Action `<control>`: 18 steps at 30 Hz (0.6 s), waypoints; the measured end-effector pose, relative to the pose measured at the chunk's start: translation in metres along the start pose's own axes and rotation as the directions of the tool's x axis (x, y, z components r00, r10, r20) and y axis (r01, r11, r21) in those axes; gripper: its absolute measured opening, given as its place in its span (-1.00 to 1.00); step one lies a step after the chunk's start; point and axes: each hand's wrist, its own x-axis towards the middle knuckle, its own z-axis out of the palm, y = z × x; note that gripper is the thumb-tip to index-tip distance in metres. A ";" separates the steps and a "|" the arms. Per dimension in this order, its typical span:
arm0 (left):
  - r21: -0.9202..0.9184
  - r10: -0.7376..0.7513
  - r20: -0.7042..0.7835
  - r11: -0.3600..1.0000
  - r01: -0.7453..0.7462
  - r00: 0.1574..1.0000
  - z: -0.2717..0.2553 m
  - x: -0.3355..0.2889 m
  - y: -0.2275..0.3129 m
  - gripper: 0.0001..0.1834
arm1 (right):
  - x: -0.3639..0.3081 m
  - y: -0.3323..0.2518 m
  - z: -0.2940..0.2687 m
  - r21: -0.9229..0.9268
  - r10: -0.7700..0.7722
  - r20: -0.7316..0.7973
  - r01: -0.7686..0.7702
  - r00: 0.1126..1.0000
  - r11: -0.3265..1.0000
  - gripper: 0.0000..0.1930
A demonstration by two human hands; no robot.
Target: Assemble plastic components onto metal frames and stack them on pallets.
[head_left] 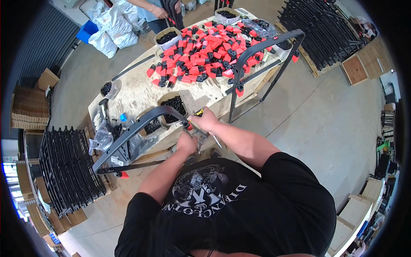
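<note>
A curved black tubular frame (139, 124) lies across the near left edge of the workbench, with a red plastic piece (189, 126) at its end. My left hand (187, 142) is closed at that end, just below the red piece; its fingertips are partly hidden. In my right hand (206, 120) is a screwdriver (199, 112) with a yellow and black handle, and a thin metal shaft shows below the fist. Greyish metal parts (202, 137) sit between my hands, too small to make out. Beside the frame stand a bin of black screw-like parts (173, 107) and another bin (152, 126).
Red and black plastic pieces (205, 51) are heaped on the wooden workbench (128, 92). A second black frame (261, 45) leans on its right side. A hammer (104, 107) lies at left. A co-worker's hand (159, 12) is beyond. Stacked black frames (68, 171) stand at left.
</note>
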 end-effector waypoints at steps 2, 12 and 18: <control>-0.197 0.003 0.327 0.978 0.065 0.945 -0.038 -0.011 0.014 -0.58 | -0.003 0.003 -0.004 -0.014 0.010 0.028 -0.010 1.000 1.000 -0.30; 0.009 -0.023 0.106 1.000 0.022 0.994 0.005 0.012 -0.018 -0.51 | -0.005 0.001 -0.003 0.016 0.032 0.032 -0.033 0.999 0.999 -0.30; -0.473 0.008 0.286 0.871 0.134 0.958 -0.043 -0.010 0.017 -0.59 | -0.005 0.001 -0.005 0.036 0.046 0.077 -0.049 0.996 0.998 -0.26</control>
